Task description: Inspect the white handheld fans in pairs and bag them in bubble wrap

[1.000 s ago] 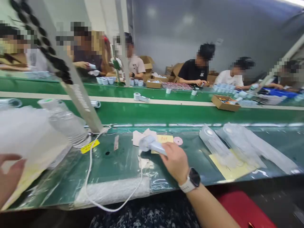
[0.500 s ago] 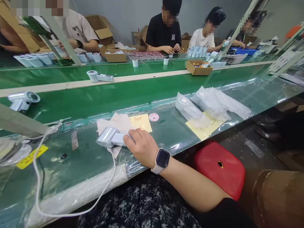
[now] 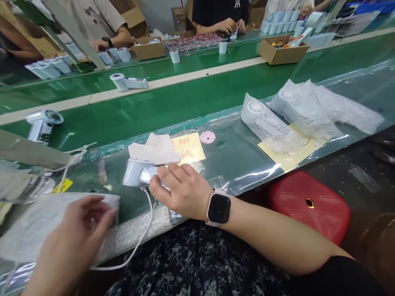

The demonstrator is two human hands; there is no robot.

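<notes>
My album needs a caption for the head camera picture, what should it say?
Right hand holds a shiny pale device; left hand at a white bag.

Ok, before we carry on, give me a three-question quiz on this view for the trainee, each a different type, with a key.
1. Multiple choice: what is the person's right hand holding?
A) An open brown cardboard box
B) A glossy pale-blue device with a cylindrical head
C) A red square-topped stool

2. True or false: a smartwatch with a black face and pale strap is worn on the right wrist.

3. Fill in the blank: in the picture's right half, the leftmost white translucent-wrapped package lies partly over a sheet of ____ paper.

Key: 1. B; 2. True; 3. Yellow.
</notes>
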